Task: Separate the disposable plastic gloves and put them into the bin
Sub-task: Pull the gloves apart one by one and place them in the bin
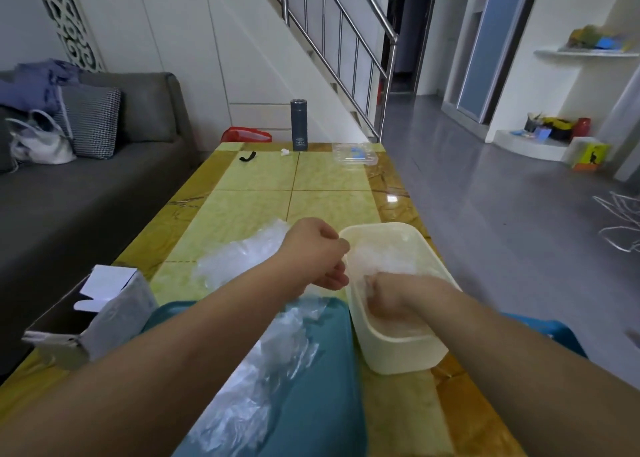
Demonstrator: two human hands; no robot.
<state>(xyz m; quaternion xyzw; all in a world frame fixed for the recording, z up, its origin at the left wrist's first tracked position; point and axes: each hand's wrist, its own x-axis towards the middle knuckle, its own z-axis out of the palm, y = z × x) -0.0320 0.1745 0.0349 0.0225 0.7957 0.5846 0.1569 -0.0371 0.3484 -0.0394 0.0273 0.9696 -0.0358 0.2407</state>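
Pressing a clear plastic glove [381,264] into the cream rectangular bin [398,356], right hand's [389,295] grip is staying unclear; left hand [320,255] is pinching film [294,318], likely peeling another next.

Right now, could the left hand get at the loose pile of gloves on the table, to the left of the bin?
Probably yes. The gloves lie on the table right beside the left hand, with nothing between them; the right hand is down in the bin, out of the way.
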